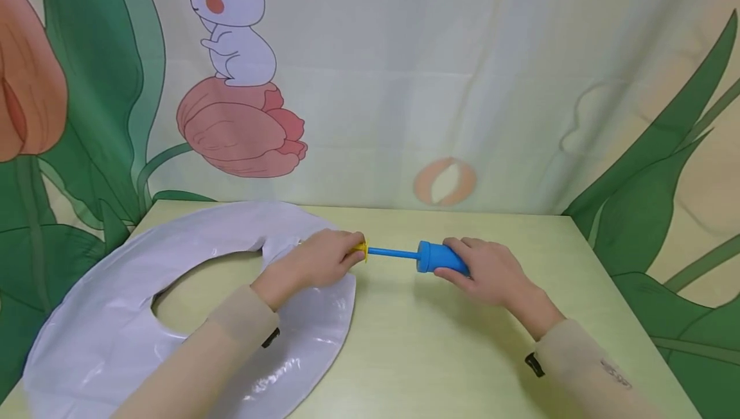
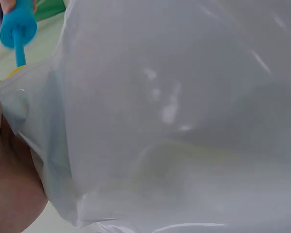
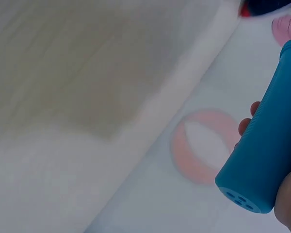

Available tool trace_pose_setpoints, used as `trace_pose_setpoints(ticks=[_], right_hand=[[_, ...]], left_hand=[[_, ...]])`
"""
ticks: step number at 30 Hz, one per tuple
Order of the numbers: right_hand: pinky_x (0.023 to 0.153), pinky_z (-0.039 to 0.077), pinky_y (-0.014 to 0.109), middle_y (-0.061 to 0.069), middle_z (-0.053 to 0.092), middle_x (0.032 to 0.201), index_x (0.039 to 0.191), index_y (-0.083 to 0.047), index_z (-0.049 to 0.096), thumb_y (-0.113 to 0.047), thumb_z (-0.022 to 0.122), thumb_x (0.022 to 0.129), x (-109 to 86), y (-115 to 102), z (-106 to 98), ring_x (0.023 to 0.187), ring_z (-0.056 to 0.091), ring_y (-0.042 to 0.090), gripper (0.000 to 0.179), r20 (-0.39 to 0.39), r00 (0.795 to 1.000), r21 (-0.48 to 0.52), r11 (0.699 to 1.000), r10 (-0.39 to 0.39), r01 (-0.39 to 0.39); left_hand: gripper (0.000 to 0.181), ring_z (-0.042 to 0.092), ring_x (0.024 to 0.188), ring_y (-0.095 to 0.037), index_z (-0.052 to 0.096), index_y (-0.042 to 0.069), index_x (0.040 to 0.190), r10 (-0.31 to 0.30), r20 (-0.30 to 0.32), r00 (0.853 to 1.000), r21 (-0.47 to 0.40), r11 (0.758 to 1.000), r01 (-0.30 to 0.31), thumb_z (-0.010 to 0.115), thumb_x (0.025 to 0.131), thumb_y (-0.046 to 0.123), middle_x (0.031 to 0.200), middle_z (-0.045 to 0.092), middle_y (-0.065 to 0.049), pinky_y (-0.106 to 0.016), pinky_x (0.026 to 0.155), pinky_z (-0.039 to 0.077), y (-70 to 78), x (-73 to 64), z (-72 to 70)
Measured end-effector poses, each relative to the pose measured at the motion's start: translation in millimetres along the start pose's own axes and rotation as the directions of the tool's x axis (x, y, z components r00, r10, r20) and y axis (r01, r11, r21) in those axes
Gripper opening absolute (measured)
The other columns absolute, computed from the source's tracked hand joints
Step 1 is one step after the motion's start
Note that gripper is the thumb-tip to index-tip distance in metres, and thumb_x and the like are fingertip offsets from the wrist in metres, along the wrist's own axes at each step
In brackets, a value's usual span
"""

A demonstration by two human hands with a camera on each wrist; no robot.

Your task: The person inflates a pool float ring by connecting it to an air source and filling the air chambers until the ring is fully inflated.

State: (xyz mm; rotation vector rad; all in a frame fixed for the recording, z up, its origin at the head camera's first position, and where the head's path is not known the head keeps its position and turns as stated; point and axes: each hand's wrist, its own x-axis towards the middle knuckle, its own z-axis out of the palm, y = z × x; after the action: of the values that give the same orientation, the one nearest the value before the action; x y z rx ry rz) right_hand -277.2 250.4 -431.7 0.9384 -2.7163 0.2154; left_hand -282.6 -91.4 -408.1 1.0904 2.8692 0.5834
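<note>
A pale, shiny inflatable swim ring [image 1: 98,303] lies on the table to the left, partly filled and wrinkled. My left hand [image 1: 326,257] is at its right side, pinching the yellow end piece [image 1: 362,247] of a hand pump beside the ring's film. My right hand [image 1: 491,271] grips the pump's blue barrel [image 3: 262,145], with fingers and thumb wrapped round it. Between the hands the thin blue rod [image 1: 393,252] is drawn out, roughly level above the table. In the left wrist view the ring's film [image 2: 169,111] covers most of the picture and hides the fingertips and any valve.
The light green table [image 1: 439,355] ends at a printed cloth backdrop [image 1: 370,85] with a rabbit and tulips. More cloth with green leaves [image 1: 653,258] hangs at the right side. Both sleeves [image 1: 584,361] carry a small dark piece at the cuff.
</note>
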Motion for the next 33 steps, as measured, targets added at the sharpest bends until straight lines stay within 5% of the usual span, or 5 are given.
trace_pose_setpoints(ticks=[8, 22, 28, 33], right_hand=[[0.067, 0.054, 0.041, 0.009, 0.070, 0.109, 0.131, -0.013, 0.061, -0.055, 0.066, 0.096, -9.9, 29.3, -19.0, 0.086, 0.067, 0.024, 0.055, 0.005, 1.000, -0.010, 1.000, 0.022, -0.022], [0.066, 0.053, 0.041, 0.007, 0.066, 0.095, 0.126, -0.011, 0.060, -0.059, 0.062, 0.097, 28.1, -27.7, -18.5, 0.077, 0.065, 0.024, 0.057, -0.027, 0.999, -0.122, 0.992, -0.039, 0.035], [0.062, 0.052, 0.037, 0.006, 0.066, 0.093, 0.123, -0.012, 0.061, -0.061, 0.061, 0.097, 35.0, -44.4, -12.0, 0.075, 0.063, 0.021, 0.056, -0.043, 0.998, -0.089, 0.995, -0.039, 0.035], [0.063, 0.051, 0.035, 0.004, 0.069, 0.097, 0.125, -0.015, 0.063, -0.062, 0.062, 0.096, 20.2, -30.9, -9.5, 0.078, 0.064, 0.019, 0.056, -0.027, 1.000, -0.039, 0.999, 0.005, -0.006]], left_hand=[[0.014, 0.047, 0.066, -0.015, 0.057, 0.013, 0.097, -0.018, -0.011, 1.000, -0.004, 1.000, 0.018, 0.056, 0.107, 0.022, 0.071, 0.046, 0.003, -0.034, 0.067, 0.041, -5.6, 2.1, -11.1], [0.012, 0.051, 0.068, -0.017, 0.057, 0.011, 0.102, -0.006, 0.003, 1.000, 0.067, 0.998, 0.006, 0.057, 0.107, 0.021, 0.077, 0.051, 0.002, -0.031, 0.065, 0.043, 32.4, 26.0, -2.9], [0.015, 0.049, 0.067, -0.016, 0.054, 0.012, 0.098, 0.009, 0.009, 1.000, 0.020, 1.000, -0.009, 0.056, 0.108, 0.022, 0.074, 0.048, 0.002, -0.031, 0.065, 0.041, 27.1, 23.2, -1.8], [0.018, 0.045, 0.064, -0.014, 0.054, 0.014, 0.093, -0.002, 0.023, 1.000, -0.041, 0.999, 0.003, 0.056, 0.107, 0.024, 0.071, 0.045, 0.003, -0.032, 0.064, 0.039, 14.1, 12.0, -7.2]])
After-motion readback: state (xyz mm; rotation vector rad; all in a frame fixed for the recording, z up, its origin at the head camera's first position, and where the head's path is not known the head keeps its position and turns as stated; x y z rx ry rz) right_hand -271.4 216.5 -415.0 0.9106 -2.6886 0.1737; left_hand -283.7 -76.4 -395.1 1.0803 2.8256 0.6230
